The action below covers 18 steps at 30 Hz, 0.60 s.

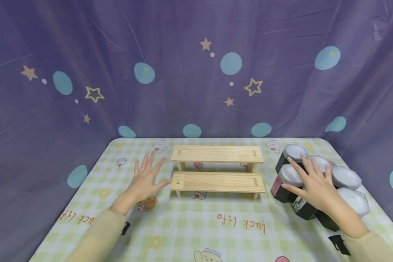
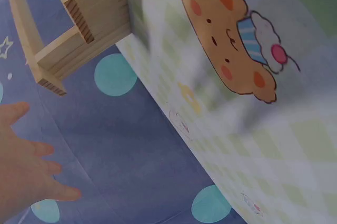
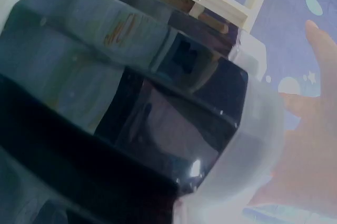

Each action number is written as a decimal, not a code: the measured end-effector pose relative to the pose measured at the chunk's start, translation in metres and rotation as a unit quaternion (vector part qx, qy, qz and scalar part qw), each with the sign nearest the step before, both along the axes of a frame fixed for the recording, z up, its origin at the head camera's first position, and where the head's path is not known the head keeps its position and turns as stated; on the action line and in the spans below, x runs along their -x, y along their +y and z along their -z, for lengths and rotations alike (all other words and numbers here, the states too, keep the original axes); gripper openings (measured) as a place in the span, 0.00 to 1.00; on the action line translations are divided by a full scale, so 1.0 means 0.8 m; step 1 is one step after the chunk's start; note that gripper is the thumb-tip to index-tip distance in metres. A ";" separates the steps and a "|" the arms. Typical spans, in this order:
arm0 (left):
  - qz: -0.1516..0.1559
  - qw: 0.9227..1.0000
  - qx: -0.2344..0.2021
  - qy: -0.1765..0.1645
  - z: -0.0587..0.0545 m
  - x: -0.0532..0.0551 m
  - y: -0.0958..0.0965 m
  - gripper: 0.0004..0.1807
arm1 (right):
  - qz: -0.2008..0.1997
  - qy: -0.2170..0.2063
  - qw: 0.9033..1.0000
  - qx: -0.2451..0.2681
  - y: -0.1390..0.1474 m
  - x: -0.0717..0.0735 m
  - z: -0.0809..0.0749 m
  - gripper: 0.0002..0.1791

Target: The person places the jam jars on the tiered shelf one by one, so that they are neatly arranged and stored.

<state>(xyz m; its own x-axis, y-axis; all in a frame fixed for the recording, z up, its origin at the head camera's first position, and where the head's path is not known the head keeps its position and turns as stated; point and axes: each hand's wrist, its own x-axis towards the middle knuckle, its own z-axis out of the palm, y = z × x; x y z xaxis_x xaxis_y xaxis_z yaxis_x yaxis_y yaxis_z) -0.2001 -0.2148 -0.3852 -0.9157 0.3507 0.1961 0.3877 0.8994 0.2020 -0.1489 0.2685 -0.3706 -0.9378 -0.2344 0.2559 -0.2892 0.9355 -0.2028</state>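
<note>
My left hand (image 1: 145, 183) hovers over the table to the left of a two-step wooden rack (image 1: 217, 182), its fingers spread and holding nothing. In the left wrist view the same hand (image 2: 26, 166) appears apart from the rack's end (image 2: 79, 29). On the right, my right hand (image 1: 317, 185) is spread above a group of several dark containers with frosted whitish lids (image 1: 346, 177). One container (image 1: 281, 189) has a pink label, another (image 1: 302, 206) a green-and-white one. The right wrist view shows a glossy dark container (image 3: 174, 129) close up beside the hand (image 3: 310, 145); whether they touch, I cannot tell.
A green-and-white checked cloth (image 1: 235, 240) with cartoon prints covers the table. Behind and at both sides hangs a purple curtain (image 1: 183, 109) with stars and teal dots. The rack stands at the table's middle, toward the back, and the containers crowd its right side.
</note>
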 end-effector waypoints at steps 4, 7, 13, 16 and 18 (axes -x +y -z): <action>-0.001 0.999 -0.035 -0.001 -0.001 -0.001 0.000 0.43 | -0.002 0.010 1.000 0.009 0.007 -0.006 0.000 0.47; -0.002 0.998 -0.059 0.001 0.000 -0.002 0.000 0.42 | -0.003 0.015 1.000 0.017 0.011 -0.011 0.000 0.46; -0.008 0.992 -0.127 -0.010 0.006 -0.003 0.001 0.39 | -0.001 0.022 0.998 0.053 0.021 -0.020 0.002 0.44; -0.014 0.987 -0.160 -0.022 0.009 -0.005 0.002 0.38 | -0.002 0.029 0.997 0.072 0.027 -0.024 0.004 0.43; -0.013 0.984 -0.179 -0.023 0.012 -0.005 0.003 0.38 | -0.003 0.034 0.996 0.083 0.031 -0.026 0.005 0.43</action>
<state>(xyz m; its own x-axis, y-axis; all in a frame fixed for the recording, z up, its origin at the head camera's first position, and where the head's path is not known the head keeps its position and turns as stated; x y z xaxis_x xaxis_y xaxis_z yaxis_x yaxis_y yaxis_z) -0.1960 -0.2127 -0.3947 -0.9343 0.2439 0.2601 0.3488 0.7771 0.5239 -0.1283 0.2937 -0.3749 -0.9160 -0.1888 0.3539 -0.3127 0.8887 -0.3353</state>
